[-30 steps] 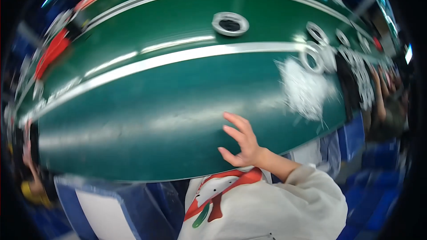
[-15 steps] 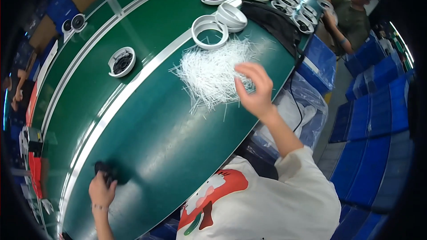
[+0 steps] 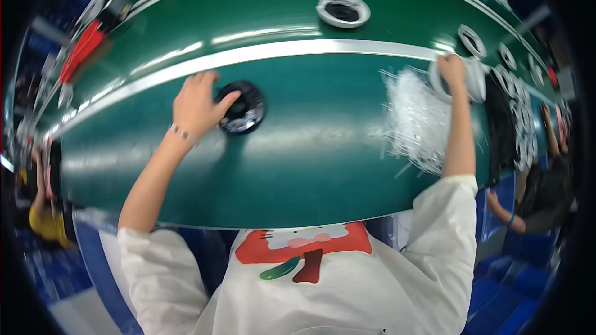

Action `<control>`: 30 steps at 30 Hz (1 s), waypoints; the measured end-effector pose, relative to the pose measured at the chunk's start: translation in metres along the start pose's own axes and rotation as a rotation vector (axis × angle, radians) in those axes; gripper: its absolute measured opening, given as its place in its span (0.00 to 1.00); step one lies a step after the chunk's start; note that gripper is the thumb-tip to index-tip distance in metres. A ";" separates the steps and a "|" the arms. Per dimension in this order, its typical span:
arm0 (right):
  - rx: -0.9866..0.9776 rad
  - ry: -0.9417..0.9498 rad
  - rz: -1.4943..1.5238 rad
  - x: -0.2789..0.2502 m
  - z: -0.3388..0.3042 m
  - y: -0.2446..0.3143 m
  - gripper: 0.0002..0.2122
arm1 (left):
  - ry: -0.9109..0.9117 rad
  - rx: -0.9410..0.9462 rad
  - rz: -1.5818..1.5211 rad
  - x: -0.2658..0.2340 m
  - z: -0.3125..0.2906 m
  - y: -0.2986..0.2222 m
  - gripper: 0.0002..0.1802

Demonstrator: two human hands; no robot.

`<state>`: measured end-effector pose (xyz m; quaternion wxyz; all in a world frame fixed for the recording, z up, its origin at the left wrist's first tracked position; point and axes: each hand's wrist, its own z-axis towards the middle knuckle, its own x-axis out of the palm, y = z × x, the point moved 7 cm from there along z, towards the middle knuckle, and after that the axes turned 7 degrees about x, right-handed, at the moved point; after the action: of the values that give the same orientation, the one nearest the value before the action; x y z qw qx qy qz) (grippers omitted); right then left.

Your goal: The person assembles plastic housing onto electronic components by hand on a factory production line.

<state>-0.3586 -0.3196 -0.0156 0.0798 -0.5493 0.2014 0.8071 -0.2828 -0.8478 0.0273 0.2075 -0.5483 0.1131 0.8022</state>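
Note:
My left hand (image 3: 197, 107) grips the edge of a black ring-shaped part (image 3: 253, 100), its thumb lying over the front near the centre hole. The part is tilted up above the green table, a little short of the pale rail. At the far right, my right hand (image 3: 452, 69) is closed on the rim of a white ring (image 3: 436, 87), though blur and the hand hide part of it. More white rings (image 3: 477, 82) sit right beside it. Just below that hand and wrist lies a loose pile of thin white strips (image 3: 413, 121).
A white ring with a black insert (image 3: 343, 11) rests on the green belt past the metal rail (image 3: 298, 48). A black cloth (image 3: 498, 124) and rows of white rings (image 3: 524, 121) lie to the right. Other people work at both far ends.
The view has swung left. My left hand has brought the black part up from the table's left end. My right hand has gone from hovering open by the strips to the white ring.

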 end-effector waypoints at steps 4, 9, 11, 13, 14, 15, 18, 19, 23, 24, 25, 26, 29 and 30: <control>-0.180 -0.125 0.017 -0.055 -0.035 0.065 0.15 | 0.220 -0.209 -0.273 0.054 -0.008 0.049 0.29; -0.650 0.039 0.411 -0.086 -0.167 0.214 0.04 | 0.492 -0.391 -0.652 0.094 -0.016 0.073 0.31; -0.959 0.188 0.099 -0.068 -0.235 0.255 0.03 | 0.424 -0.380 -0.674 0.087 -0.011 0.063 0.25; -1.057 0.306 0.238 -0.029 -0.283 0.255 0.06 | 0.142 -0.649 -1.389 0.089 -0.009 0.049 0.18; -1.143 0.320 0.173 -0.011 -0.303 0.253 0.07 | 0.021 -0.682 -1.511 0.083 -0.009 0.035 0.13; -1.132 0.248 0.247 -0.013 -0.309 0.254 0.08 | -0.108 -0.690 -1.624 0.084 -0.014 0.034 0.14; -1.079 0.493 0.129 -0.019 -0.302 0.258 0.10 | -0.302 -0.586 -1.799 0.082 -0.028 0.029 0.16; -1.002 0.375 0.160 -0.039 -0.288 0.265 0.20 | -0.314 -0.589 -1.800 0.082 -0.032 0.029 0.16; -0.665 0.488 0.010 -0.021 -0.262 0.261 0.51 | -0.472 -0.556 -1.803 0.081 -0.038 0.028 0.18; -0.653 0.552 0.045 -0.004 -0.260 0.256 0.54 | -0.492 -0.529 -1.770 0.082 -0.036 0.026 0.18; -0.659 0.555 0.042 0.000 -0.258 0.257 0.54 | -0.512 -0.507 -1.731 0.082 -0.035 0.025 0.18; -0.637 0.548 0.153 -0.001 -0.253 0.261 0.54 | -0.534 -0.479 -1.718 0.081 -0.035 0.024 0.19; -0.642 0.559 0.299 -0.003 -0.245 0.279 0.55 | -0.552 -0.479 -1.684 0.072 -0.044 0.031 0.18; -0.669 0.530 0.201 -0.006 -0.245 0.290 0.55 | -0.605 -0.484 -1.699 0.064 -0.049 0.034 0.18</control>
<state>-0.2488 -0.6828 -0.0182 -0.2357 -0.7105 -0.0054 0.6630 -0.2776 -0.8844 -0.0521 0.6253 -0.2434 -0.5549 0.4919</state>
